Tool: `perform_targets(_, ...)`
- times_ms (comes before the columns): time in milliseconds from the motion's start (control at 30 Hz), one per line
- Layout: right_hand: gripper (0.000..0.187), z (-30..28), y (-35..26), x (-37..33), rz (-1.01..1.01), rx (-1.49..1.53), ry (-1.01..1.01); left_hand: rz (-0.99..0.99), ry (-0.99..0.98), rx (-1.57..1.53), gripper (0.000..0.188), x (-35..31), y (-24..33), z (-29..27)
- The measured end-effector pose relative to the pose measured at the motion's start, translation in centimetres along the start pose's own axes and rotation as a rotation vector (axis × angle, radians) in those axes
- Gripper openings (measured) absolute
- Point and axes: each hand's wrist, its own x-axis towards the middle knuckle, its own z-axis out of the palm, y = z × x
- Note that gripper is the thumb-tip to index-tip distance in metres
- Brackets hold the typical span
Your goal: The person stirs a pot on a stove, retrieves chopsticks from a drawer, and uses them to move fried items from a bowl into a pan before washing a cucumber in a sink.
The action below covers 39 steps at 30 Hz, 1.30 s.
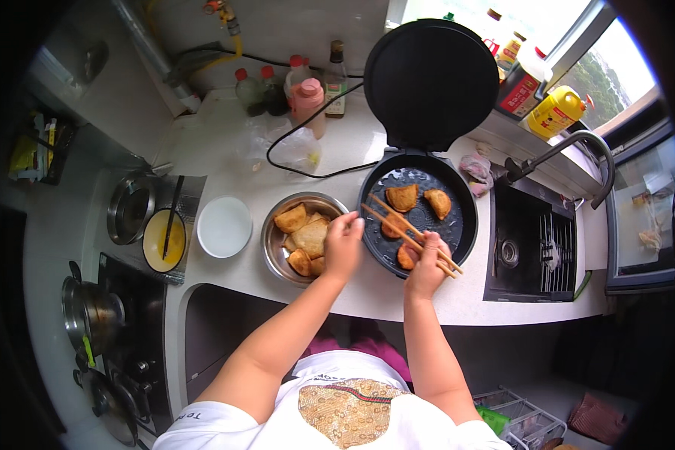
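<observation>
My right hand (426, 266) is closed around a pair of wooden chopsticks (388, 215), whose tips point up and left over the black electric pan (469, 225). Several browned, half-moon dumplings (402, 197) lie on its oily base, and the chopsticks partly cover the two nearest ones. The pan's round lid (431, 82) stands raised behind it. Between the pan and a steel bowl (271, 259), my left hand (342, 246) has its fingers curled together over the bowl's right side; what they grip, if anything, is hidden. Browned dumplings (307, 238) are heaped in that bowl.
Left of the steel bowl are a white bowl (225, 227) and a yellow bowl (154, 238) with dark chopsticks across it. A black cable (271, 154) curves past bottles (307, 101) at the back. A sink (529, 240) with a faucet (604, 184) lies right.
</observation>
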Motion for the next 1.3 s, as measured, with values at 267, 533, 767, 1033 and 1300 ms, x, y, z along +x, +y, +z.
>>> perform_targets(267, 0.018, 5.9, 4.3, -3.6, 0.184, -0.087, -0.246, -0.212, 0.222, -0.103, 0.033, -1.3, 0.4, -11.2)
perform_targets(533, 0.019, 12.4, 3.9, -4.5, 0.018, -0.273, -0.525, -0.227, 0.217, -0.081, 0.037, -0.7, 0.8, -13.8)
perform_targets(767, 0.021, 13.4, 5.0, -4.7, -0.038, -0.473, -0.574, -0.263, 0.172, -0.078, 0.040, -0.6, 1.2, -14.6)
perform_targets(1033, 0.019, 12.9, 4.5, -5.3, -0.027, -0.485, -0.576, -0.251, 0.128, -0.069, 0.040, -0.3, 1.2, -14.8)
perform_targets(1300, 0.006, 10.9, 2.5, -5.7, -0.807, -0.503, -0.501, -0.238, 0.128, -0.093, 0.038, -1.0, 1.0, -15.7)
